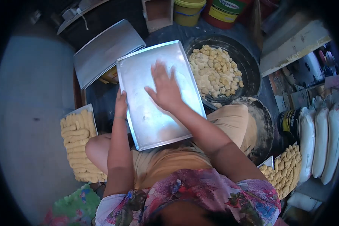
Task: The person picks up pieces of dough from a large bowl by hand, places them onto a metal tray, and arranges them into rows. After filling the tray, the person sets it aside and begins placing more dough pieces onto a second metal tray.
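Observation:
A shiny metal baking tray [158, 120] rests tilted on my lap, its inside bare. My left hand [120, 103] grips the tray's left edge. Over the upper middle of the tray is my right hand [165, 86], slightly blurred, fingers spread and palm down, holding nothing; whether it touches the metal I cannot tell. To the right of the tray stands a wide black pan [250, 69] with many pale dough pieces [216, 71] in it. Behind the tray at the left lie stacked metal trays [107, 49].
Trays of shaped dough [79, 143] sit at the left and the lower right [286, 169]. A floury round basin [265, 124] is beside my knee. White filled bags [322, 143] stand at the right; a yellow bucket [188, 13] and a red bucket [222, 19] at the back.

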The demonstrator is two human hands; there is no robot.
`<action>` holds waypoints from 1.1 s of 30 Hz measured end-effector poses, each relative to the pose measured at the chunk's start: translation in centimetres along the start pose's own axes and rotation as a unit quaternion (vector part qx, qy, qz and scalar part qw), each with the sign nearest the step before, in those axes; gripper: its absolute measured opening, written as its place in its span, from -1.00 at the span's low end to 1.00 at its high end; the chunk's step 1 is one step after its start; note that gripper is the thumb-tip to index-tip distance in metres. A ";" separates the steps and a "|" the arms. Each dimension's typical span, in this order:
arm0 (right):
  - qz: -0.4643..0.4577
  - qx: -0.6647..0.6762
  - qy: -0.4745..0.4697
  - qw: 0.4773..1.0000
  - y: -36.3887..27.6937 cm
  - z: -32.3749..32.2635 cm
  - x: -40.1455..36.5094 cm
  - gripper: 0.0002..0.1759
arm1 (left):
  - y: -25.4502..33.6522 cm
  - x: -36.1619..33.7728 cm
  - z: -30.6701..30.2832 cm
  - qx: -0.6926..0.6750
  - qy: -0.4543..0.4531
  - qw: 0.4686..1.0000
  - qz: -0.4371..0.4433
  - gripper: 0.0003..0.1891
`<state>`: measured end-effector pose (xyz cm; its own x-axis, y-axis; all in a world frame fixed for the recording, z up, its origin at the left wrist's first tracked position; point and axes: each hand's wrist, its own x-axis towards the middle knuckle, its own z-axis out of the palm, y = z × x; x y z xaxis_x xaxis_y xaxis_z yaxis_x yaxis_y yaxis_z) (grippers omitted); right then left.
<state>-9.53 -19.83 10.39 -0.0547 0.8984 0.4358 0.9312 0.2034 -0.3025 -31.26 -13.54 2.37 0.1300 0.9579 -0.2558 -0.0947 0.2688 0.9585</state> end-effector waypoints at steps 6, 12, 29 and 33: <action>0.035 -0.005 -0.204 0.978 3.0 6.2 -4.3 -0.07 | -2.6 1.7 -2.1 0.080 0.007 0.996 0.030 -0.45; 0.125 0.270 0.071 0.952 12.8 2.5 -1.4 -0.18 | 2.3 4.0 6.2 0.476 0.091 0.833 0.265 -0.40; 0.693 0.073 -0.032 0.717 52.6 14.2 -17.3 -0.01 | -0.1 13.9 30.5 0.451 -0.135 0.813 0.342 -0.58; 0.661 -0.062 -0.011 0.748 44.3 23.2 -11.5 0.00 | 0.0 13.9 30.8 0.485 -0.134 0.795 0.338 -0.62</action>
<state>24.02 -12.14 -27.72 0.9385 0.2896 -0.1880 0.2038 -0.9042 -0.3753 0.94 -3.33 2.69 0.5904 0.7605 0.2703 0.5574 -0.6264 0.5448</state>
